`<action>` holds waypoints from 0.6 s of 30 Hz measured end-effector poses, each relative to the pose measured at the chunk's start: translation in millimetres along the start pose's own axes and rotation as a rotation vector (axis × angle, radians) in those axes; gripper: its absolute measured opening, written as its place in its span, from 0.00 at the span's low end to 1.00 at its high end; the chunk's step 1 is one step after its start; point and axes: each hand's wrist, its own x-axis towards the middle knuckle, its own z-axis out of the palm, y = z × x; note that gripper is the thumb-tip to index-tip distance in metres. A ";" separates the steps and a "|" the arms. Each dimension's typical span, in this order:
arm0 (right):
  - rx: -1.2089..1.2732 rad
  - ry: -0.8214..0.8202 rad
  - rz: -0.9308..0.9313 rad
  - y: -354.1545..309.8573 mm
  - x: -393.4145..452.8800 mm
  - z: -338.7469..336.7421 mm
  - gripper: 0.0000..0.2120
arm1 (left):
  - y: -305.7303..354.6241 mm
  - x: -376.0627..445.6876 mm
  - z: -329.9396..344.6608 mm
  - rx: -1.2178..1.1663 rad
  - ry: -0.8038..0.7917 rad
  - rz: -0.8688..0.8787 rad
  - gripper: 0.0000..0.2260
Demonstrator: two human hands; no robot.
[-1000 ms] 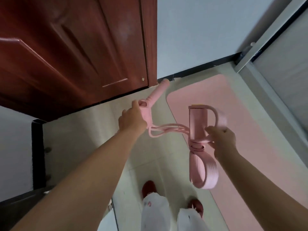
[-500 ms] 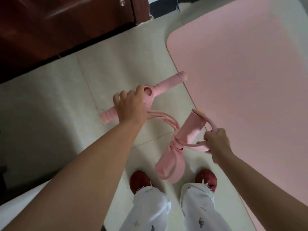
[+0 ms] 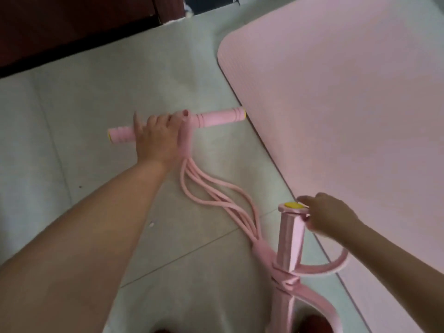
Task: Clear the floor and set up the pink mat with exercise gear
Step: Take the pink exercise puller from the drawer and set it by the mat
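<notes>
A pink pedal resistance puller lies low over the tiled floor, left of the pink mat (image 3: 348,104). My left hand (image 3: 157,138) grips its foam handle bar (image 3: 216,118), which has yellow end caps. Several pink elastic tubes (image 3: 216,193) run from the handle down to the foot bar (image 3: 289,239). My right hand (image 3: 326,217) holds the top of that foot bar, beside its yellow cap. The pink foot straps (image 3: 326,267) loop out below my right hand, one resting at the mat's edge.
Pale floor tiles (image 3: 84,116) fill the left side. A dark wooden door (image 3: 72,25) stands at the top left. My red shoes show at the bottom edge, close under the foot bar.
Both hands have lowered the puller from chest height toward the floor. The tubes have stretched out and the foot bar has swung closer to my feet; the camera now looks further down.
</notes>
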 end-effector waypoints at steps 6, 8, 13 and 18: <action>-0.127 -0.317 -0.077 16.9 33.8 -4.1 0.32 | 6.9 16.1 46.2 -0.048 -0.123 -0.055 0.25; -0.052 -0.417 -0.127 11.5 34.7 -8.6 0.40 | 19.0 6.3 54.6 -0.086 -0.222 -0.170 0.25; -0.377 -0.343 -0.300 -18.9 34.9 1.7 0.39 | 30.9 -5.1 65.7 -0.268 -0.385 -0.464 0.25; -0.673 -0.589 -0.159 -32.7 41.3 17.2 0.33 | 22.9 -8.7 75.7 -0.362 -0.338 -0.453 0.19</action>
